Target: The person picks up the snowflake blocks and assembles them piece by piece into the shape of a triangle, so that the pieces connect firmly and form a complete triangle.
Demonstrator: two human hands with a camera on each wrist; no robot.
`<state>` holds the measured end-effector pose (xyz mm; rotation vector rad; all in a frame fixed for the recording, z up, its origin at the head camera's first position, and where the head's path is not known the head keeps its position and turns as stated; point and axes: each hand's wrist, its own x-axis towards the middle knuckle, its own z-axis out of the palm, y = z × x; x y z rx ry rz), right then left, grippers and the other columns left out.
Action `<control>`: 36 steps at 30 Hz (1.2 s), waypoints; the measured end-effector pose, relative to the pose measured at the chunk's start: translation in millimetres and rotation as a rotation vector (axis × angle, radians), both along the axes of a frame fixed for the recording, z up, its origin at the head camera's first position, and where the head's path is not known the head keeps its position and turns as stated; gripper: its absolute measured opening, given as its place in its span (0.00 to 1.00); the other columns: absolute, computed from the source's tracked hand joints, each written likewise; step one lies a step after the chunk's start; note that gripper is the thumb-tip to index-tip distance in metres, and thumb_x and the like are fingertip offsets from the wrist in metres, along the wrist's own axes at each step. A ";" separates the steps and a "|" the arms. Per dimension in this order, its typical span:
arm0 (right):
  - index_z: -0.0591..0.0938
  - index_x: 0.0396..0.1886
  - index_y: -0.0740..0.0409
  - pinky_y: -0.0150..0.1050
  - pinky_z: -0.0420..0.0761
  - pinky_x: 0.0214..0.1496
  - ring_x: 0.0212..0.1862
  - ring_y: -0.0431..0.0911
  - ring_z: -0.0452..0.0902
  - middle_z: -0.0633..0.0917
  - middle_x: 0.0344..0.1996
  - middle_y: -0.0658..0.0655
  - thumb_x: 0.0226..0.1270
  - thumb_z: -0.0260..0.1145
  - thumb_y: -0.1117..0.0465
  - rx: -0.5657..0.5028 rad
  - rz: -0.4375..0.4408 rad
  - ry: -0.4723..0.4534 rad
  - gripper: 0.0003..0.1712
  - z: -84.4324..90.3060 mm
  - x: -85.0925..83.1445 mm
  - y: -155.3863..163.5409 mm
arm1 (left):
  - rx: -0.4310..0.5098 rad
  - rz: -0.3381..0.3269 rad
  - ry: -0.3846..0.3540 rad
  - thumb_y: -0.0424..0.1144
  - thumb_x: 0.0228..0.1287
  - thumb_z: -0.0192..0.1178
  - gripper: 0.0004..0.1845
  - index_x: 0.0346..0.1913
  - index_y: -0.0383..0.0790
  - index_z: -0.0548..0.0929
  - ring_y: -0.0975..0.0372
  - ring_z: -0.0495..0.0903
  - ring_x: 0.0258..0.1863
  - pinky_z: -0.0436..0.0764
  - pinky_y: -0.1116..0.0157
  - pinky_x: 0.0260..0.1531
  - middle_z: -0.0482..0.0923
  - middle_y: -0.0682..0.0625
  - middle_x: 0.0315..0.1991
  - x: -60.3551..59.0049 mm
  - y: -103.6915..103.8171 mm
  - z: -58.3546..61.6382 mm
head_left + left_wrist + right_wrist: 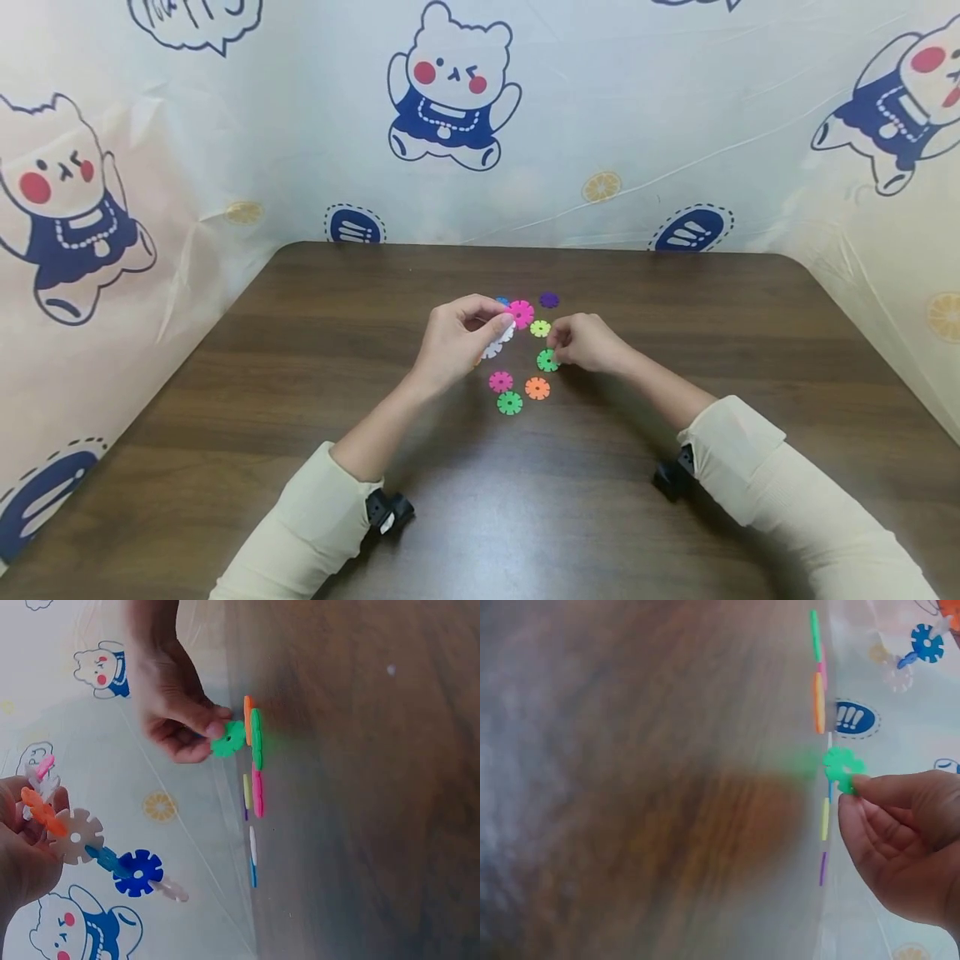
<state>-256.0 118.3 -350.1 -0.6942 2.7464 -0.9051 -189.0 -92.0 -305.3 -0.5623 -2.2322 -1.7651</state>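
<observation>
Spanning the lower frame, the dark wooden worktop (300,400) sits before a cartoon-bear plastic sheet (600,125). Both cream sleeves reach inward to mid-worktop. The left hand (453,342) is curled round a joined chain of discs (90,840), held raised: pink on top in the head view, white, orange and blue links in the left wrist view. The right hand (588,343) pinches a green disc (547,360) between thumb and forefinger, its rim tilted up off the worktop beside the chain.

Loose discs lie flat close by: pink (500,382), second green (509,403), orange (537,388), yellow-green (540,328), purple (549,300).

Assessment: a clean join calls for the green disc held edge-on, one notch lined square with a free notch on the chain, then pressed straight in while the left hand holds firm. Twisting risks popping existing links.
</observation>
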 end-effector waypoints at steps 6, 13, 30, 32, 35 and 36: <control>0.81 0.31 0.61 0.36 0.77 0.31 0.30 0.47 0.75 0.81 0.26 0.55 0.54 0.66 0.71 -0.189 -0.087 -0.029 0.05 9.0 5.4 4.6 | -0.016 0.002 0.015 0.31 0.55 0.65 0.05 0.35 0.32 0.84 0.59 0.77 0.22 0.78 0.68 0.20 0.81 0.45 0.29 0.2 -0.9 -0.6; 0.81 0.38 0.64 0.42 0.81 0.37 0.34 0.50 0.78 0.81 0.32 0.60 0.58 0.66 0.69 -0.419 -0.169 -0.034 0.08 29.9 20.9 7.3 | -0.049 0.010 0.019 0.31 0.55 0.66 0.06 0.36 0.33 0.85 0.58 0.77 0.25 0.79 0.66 0.23 0.81 0.46 0.30 1.3 0.2 0.1; 0.78 0.39 0.67 0.38 0.81 0.39 0.29 0.44 0.80 0.80 0.28 0.56 0.59 0.65 0.69 -0.980 -0.244 -0.212 0.09 48.6 45.1 -0.2 | -0.126 0.001 0.138 0.29 0.54 0.66 0.05 0.34 0.32 0.85 0.61 0.79 0.25 0.81 0.63 0.27 0.82 0.46 0.30 -2.1 4.3 -5.7; 0.77 0.38 0.67 0.38 0.81 0.38 0.28 0.44 0.80 0.80 0.27 0.56 0.59 0.65 0.70 -1.001 -0.242 -0.232 0.08 48.6 46.3 -1.3 | -0.151 0.005 0.182 0.28 0.54 0.66 0.05 0.34 0.31 0.85 0.62 0.79 0.25 0.81 0.63 0.27 0.82 0.47 0.30 -2.6 4.9 -5.9; 0.77 0.38 0.68 0.38 0.82 0.37 0.27 0.44 0.80 0.80 0.26 0.56 0.58 0.65 0.71 -1.007 -0.245 -0.244 0.09 48.4 47.6 -2.4 | -0.206 0.016 0.249 0.27 0.53 0.66 0.05 0.34 0.31 0.85 0.63 0.78 0.25 0.80 0.67 0.28 0.82 0.47 0.29 -2.4 5.4 -5.6; 0.77 0.39 0.69 0.39 0.82 0.37 0.27 0.44 0.80 0.80 0.26 0.56 0.58 0.64 0.72 -1.009 -0.246 -0.246 0.09 48.2 47.9 -2.7 | -0.229 0.022 0.269 0.26 0.52 0.66 0.05 0.33 0.31 0.85 0.64 0.77 0.25 0.80 0.69 0.28 0.82 0.48 0.29 -2.3 5.4 -5.6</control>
